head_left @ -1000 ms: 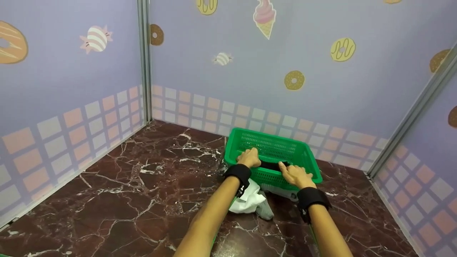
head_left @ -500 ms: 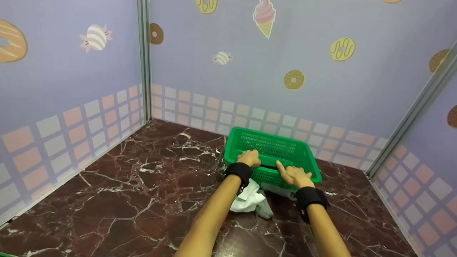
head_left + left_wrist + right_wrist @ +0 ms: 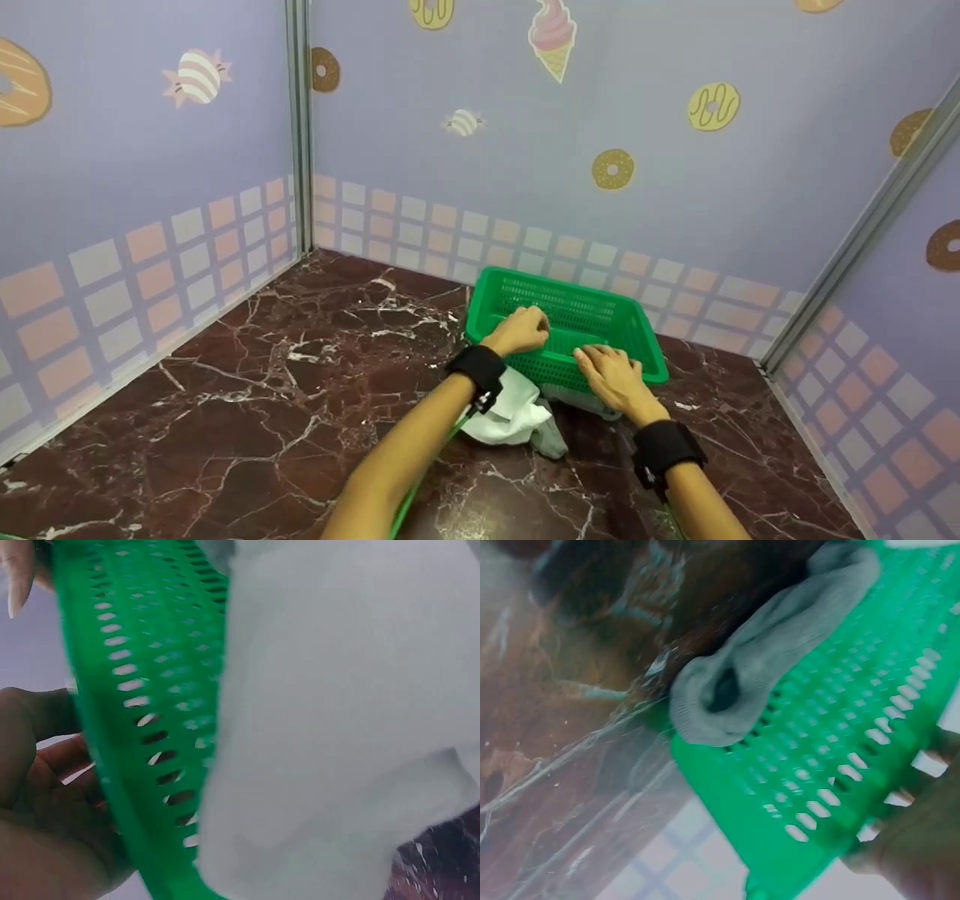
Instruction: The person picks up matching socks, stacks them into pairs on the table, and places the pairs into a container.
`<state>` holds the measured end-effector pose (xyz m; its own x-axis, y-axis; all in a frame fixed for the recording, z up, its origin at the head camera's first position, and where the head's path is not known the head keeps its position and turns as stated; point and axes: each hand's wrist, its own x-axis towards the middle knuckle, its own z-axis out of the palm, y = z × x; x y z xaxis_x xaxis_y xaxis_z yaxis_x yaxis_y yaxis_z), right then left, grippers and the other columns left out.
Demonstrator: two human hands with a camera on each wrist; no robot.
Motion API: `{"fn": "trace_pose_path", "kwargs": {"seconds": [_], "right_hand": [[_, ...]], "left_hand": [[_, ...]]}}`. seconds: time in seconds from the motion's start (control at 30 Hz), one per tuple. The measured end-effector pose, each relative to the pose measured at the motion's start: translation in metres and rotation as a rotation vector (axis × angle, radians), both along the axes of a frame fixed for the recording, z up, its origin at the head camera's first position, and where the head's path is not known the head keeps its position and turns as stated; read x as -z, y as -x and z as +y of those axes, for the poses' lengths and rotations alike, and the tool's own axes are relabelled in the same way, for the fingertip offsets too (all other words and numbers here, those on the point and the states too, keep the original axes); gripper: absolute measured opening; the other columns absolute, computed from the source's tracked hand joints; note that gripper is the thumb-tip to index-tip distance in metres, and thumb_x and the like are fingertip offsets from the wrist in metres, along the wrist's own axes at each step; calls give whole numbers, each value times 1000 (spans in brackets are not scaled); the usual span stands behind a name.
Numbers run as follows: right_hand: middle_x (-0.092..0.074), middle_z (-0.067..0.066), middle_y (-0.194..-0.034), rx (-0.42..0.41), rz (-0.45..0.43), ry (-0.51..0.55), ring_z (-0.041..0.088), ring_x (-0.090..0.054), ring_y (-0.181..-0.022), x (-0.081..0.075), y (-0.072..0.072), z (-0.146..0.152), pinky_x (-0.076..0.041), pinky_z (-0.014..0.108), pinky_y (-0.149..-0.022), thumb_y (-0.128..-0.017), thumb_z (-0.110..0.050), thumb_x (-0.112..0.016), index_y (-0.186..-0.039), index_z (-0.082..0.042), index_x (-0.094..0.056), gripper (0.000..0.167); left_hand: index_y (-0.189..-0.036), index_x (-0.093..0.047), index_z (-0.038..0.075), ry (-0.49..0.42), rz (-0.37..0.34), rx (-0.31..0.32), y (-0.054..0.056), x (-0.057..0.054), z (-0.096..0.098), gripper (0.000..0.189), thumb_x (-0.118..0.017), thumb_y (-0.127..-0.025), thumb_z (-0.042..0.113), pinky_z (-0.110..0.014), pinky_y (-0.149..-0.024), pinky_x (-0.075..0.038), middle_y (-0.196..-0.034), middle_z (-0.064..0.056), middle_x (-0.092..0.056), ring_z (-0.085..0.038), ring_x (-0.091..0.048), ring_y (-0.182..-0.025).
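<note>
A green perforated plastic basket (image 3: 567, 372) stands against the back wall in the head view. My left hand (image 3: 519, 331) is over its front rim, with loosely bent fingers and nothing visible in them. In the left wrist view this hand (image 3: 56, 817) is beside the rim, its fingers partly behind the slotted wall. My right hand (image 3: 616, 375) reaches over the front rim farther right, its fingertips inside the basket. Before the basket lies a crumpled white cloth (image 3: 510, 417). A grey sock (image 3: 780, 634) lies along the basket's outer wall, its cuff toward the right wrist camera.
The hands are over a dark red marble-patterned surface (image 3: 247, 405). Purple panels (image 3: 420, 165) with printed sweets and a tile pattern enclose it at the back and both sides. Black bands (image 3: 667, 450) are strapped round both wrists. A thin green cord (image 3: 405, 506) runs along the left forearm.
A black item held between both hands has gone down inside the basket and out of sight. My left hand has come up and lets go; the right has drawn slightly back toward the front rim.
</note>
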<state>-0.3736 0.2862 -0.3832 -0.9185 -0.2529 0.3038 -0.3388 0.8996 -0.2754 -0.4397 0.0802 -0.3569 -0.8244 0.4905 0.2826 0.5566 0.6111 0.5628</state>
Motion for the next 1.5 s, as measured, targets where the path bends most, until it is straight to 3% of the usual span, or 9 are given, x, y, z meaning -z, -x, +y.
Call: {"fn": "trace_pose_path", "kwargs": {"seconds": [0.13,0.23,0.4,0.57,0.83,1.03,1.13,1.3,1.5], "right_hand": [[-50,17,-136,-166,155,88,39,-41,-124,8,-27,-9,-27,62,-94,-101,-38,-48,-135,-5,-53,48],[-58,13,-121,-275,249,94,33,-50,-111,18,-47,-13,-36,56,-88,-92,-25,-66,-124,-3,-61,39],[-61,6,-98,-389,57,-13,20,-55,-90,39,-71,-17,-48,42,-78,-85,-20,-74,-107,-2,-66,29],[-56,1,-94,-380,-72,-103,14,-52,-81,50,-81,-20,-47,34,-67,-85,-24,-75,-104,-6,-64,29],[-51,-11,-76,-318,-50,-73,8,-48,-69,45,-103,-10,-40,28,-56,-77,-12,-76,-80,-17,-59,17],[-55,-12,-70,-347,59,111,2,-47,-61,25,-115,2,-42,24,-52,-76,3,-68,-81,-14,-62,19],[-59,-8,-72,-350,179,190,2,-49,-59,9,-119,5,-45,23,-51,-76,10,-67,-84,-10,-63,21],[-64,-4,-82,-317,321,282,4,-55,-62,-19,-131,1,-48,22,-53,-79,14,-68,-95,-5,-64,25],[-64,-1,-96,-260,388,464,13,-65,-78,-30,-149,-10,-55,27,-64,-87,4,-67,-126,-3,-54,42]], "left_hand": [[-111,-68,2,-163,142,142,-19,-1,-21,22,-52,-96,6,-33,-84,-49,-106,-12,-67,-22,-62,-95],[-105,-69,1,-256,212,228,-36,1,-33,18,-56,-94,4,-33,-81,-50,-99,-11,-68,-22,-64,-90],[-100,-71,2,-287,215,343,-62,11,-34,14,-62,-90,3,-28,-73,-51,-89,-7,-70,-14,-64,-79],[-100,-71,3,-189,205,471,-80,16,-25,14,-60,-90,2,-27,-75,-53,-90,-7,-71,-12,-65,-79],[-98,-71,2,-139,196,544,-89,13,-19,11,-63,-90,1,-32,-75,-53,-89,-9,-70,-15,-65,-79],[-111,-66,1,-94,123,641,-102,20,-10,29,-73,-86,13,-25,-85,-49,-101,-11,-69,-14,-65,-94],[-120,-62,3,-119,137,633,-112,24,0,44,-78,-82,17,-21,-90,-45,-110,-9,-68,-10,-63,-101],[-115,-66,7,-299,168,509,-129,22,17,37,-78,-81,13,-16,-72,-45,-104,-2,-70,-1,-59,-84],[-96,-71,5,-624,27,435,-148,2,18,17,-78,-82,11,-19,-62,-46,-86,-3,-70,-2,-60,-68]]}}
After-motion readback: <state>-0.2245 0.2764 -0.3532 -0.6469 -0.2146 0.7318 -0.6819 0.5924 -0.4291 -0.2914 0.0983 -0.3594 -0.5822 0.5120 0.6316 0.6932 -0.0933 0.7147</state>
